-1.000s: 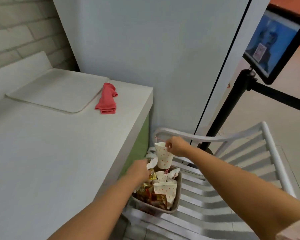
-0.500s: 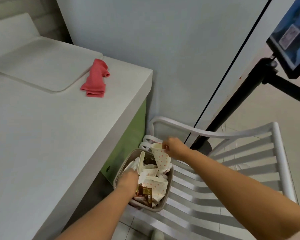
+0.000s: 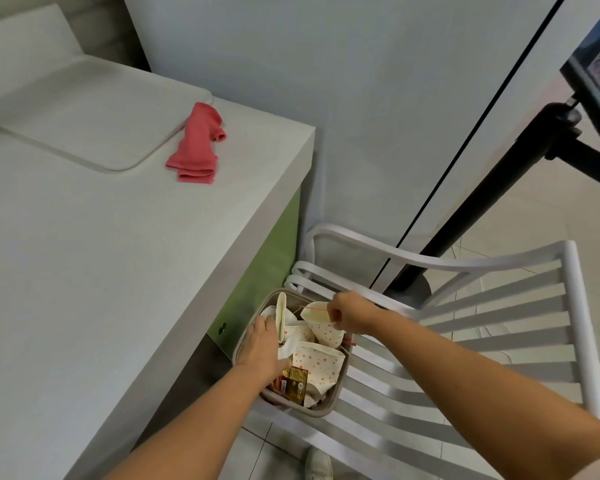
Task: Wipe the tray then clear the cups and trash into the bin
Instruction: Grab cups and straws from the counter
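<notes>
A small grey bin (image 3: pixel 326 407) stands on the white slatted chair (image 3: pixel 471 344), filled with dotted paper cups, crumpled napkins and a gold wrapper (image 3: pixel 296 382). My right hand (image 3: pixel 350 312) pinches the rim of a dotted paper cup (image 3: pixel 323 328) that sits tilted in the bin's far corner. My left hand (image 3: pixel 262 344) reaches into the bin's left side, fingers resting on white napkins (image 3: pixel 284 346). The white tray (image 3: pixel 84 109) lies bare on the counter, with a folded pink cloth (image 3: pixel 198 147) beside its right corner.
The white counter (image 3: pixel 101 271) ends just left of the bin, with a green panel below it. A black stand with a screen (image 3: pixel 596 64) rises behind the chair at the right. A pale wall panel stands behind. A shoe (image 3: pixel 318 465) shows on the tiled floor.
My right hand has lowered the dotted cup from above the bin down into it. My left hand has sunk deeper into the bin. The view has tilted down.
</notes>
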Action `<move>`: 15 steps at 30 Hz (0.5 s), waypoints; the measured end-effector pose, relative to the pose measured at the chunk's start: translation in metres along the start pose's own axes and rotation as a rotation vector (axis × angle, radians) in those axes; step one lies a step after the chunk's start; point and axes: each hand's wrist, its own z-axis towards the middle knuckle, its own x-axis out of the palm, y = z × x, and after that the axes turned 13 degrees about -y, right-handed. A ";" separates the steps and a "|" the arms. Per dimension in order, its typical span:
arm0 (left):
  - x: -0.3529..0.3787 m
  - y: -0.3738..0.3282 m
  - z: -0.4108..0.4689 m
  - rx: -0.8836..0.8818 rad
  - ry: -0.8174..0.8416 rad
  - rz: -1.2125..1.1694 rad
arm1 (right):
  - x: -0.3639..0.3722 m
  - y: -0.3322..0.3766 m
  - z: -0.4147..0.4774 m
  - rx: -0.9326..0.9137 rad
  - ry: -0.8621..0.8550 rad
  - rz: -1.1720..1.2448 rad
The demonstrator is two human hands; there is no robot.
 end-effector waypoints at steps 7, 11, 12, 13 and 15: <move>-0.016 0.004 -0.008 -0.002 -0.021 -0.045 | 0.024 -0.007 -0.009 0.113 0.058 -0.014; -0.027 0.006 -0.011 0.011 -0.048 -0.021 | 0.022 -0.005 -0.010 0.171 0.071 0.054; -0.031 0.006 -0.012 0.015 -0.053 -0.014 | 0.017 -0.002 -0.009 0.181 0.048 0.100; -0.034 0.006 -0.012 0.020 -0.058 -0.008 | 0.013 0.001 -0.008 0.181 0.005 0.154; -0.038 0.005 -0.013 0.035 -0.071 -0.001 | 0.000 0.008 -0.006 0.169 -0.068 0.253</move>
